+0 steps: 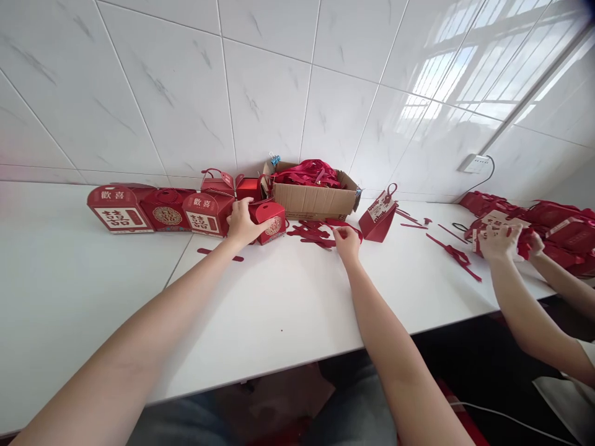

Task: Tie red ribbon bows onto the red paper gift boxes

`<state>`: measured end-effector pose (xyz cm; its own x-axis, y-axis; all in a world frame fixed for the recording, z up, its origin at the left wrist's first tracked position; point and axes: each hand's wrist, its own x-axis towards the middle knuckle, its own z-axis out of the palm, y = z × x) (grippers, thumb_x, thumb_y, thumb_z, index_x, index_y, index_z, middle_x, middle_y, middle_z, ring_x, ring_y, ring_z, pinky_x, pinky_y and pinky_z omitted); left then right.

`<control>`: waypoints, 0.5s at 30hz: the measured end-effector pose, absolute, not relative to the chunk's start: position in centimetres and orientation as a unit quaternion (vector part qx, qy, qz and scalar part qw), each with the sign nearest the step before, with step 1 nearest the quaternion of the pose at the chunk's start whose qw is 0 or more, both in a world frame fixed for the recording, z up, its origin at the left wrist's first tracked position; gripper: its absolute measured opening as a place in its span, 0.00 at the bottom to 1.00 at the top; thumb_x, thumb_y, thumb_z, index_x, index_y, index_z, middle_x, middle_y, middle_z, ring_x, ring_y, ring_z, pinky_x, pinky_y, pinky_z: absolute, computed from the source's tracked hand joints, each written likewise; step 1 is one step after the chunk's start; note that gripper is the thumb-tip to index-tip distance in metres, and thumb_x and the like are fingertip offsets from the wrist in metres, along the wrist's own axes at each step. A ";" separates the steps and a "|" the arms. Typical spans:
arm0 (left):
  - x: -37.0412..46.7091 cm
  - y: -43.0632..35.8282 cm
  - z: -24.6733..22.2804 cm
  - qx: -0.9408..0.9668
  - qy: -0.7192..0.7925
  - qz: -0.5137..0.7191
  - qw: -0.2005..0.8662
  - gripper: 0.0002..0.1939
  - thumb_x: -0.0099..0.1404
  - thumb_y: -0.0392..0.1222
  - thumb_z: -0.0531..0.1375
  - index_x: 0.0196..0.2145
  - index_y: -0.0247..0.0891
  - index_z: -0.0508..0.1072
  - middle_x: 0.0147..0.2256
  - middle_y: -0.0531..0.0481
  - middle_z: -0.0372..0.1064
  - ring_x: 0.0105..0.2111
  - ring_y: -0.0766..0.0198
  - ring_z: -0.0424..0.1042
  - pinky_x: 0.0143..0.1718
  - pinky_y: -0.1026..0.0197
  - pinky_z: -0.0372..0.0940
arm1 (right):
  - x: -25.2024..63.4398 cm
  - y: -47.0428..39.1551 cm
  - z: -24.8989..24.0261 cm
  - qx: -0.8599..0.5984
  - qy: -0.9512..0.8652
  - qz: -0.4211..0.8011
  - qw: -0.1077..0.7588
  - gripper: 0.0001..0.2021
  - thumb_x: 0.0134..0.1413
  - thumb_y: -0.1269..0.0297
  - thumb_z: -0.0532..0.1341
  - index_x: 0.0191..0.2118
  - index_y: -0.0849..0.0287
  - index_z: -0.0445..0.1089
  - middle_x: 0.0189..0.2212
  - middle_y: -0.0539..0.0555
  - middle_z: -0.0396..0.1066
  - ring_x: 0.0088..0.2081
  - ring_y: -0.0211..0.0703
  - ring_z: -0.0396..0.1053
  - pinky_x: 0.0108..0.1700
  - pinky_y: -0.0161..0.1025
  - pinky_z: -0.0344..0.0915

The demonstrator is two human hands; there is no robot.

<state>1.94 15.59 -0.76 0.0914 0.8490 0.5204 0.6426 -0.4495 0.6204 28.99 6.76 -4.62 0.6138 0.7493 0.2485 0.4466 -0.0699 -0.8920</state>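
Note:
My left hand (245, 224) grips a small red gift box (273, 224) with a round gold pattern, its thumb lying along the top and its fingers at the far side. To its left stand several more red boxes in a row, among them a box with white double-happiness print (204, 214). My right hand (348, 243) is closed in a pinch on a dark red strip (356, 230), at the right end of a loose pile of red strips (310, 234). The fingertips partly hide that strip.
An open cardboard box (316, 202) full of red ribbons stands against the tiled wall. A red box with a loop handle (379, 218) leans to its right. One flat strip (220, 254) lies in front. At right, a co-worker's hands (502, 241) handle red boxes beside a pile (564, 232).

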 end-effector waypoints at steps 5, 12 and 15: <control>-1.4 15.5 -0.8 0.759 0.325 0.427 0.368 0.34 0.46 0.47 0.68 0.51 0.38 0.66 0.54 0.41 0.62 0.54 0.49 0.65 0.53 0.50 0.63 | 28.1 6.5 -3.8 -0.604 -0.405 0.235 0.645 0.17 0.49 0.55 0.61 0.43 0.59 0.66 0.35 0.54 0.75 0.31 0.39 0.72 0.35 0.38 0.68; -0.9 15.0 -1.5 0.627 0.379 0.514 0.447 0.27 0.48 0.41 0.61 0.48 0.42 0.69 0.53 0.45 0.66 0.56 0.49 0.63 0.55 0.49 0.61 | 26.2 5.8 -3.1 -0.499 -0.416 0.347 0.676 0.12 0.41 0.57 0.67 0.32 0.58 0.74 0.32 0.51 0.75 0.24 0.33 0.66 0.29 0.35 0.68; 0.1 14.9 -1.8 0.585 0.427 0.565 0.395 0.19 0.56 0.45 0.57 0.46 0.41 0.68 0.51 0.43 0.65 0.57 0.51 0.61 0.57 0.49 0.58 | 25.6 5.4 -2.9 -0.483 -0.416 0.363 0.680 0.11 0.42 0.58 0.67 0.33 0.56 0.76 0.33 0.52 0.76 0.31 0.37 0.71 0.35 0.36 0.70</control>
<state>0.06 14.90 -1.78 -0.0028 0.9460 0.3241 0.0538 -0.3235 0.9447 25.59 5.35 -2.93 0.3907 0.8950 0.2151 -0.0922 0.2705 -0.9583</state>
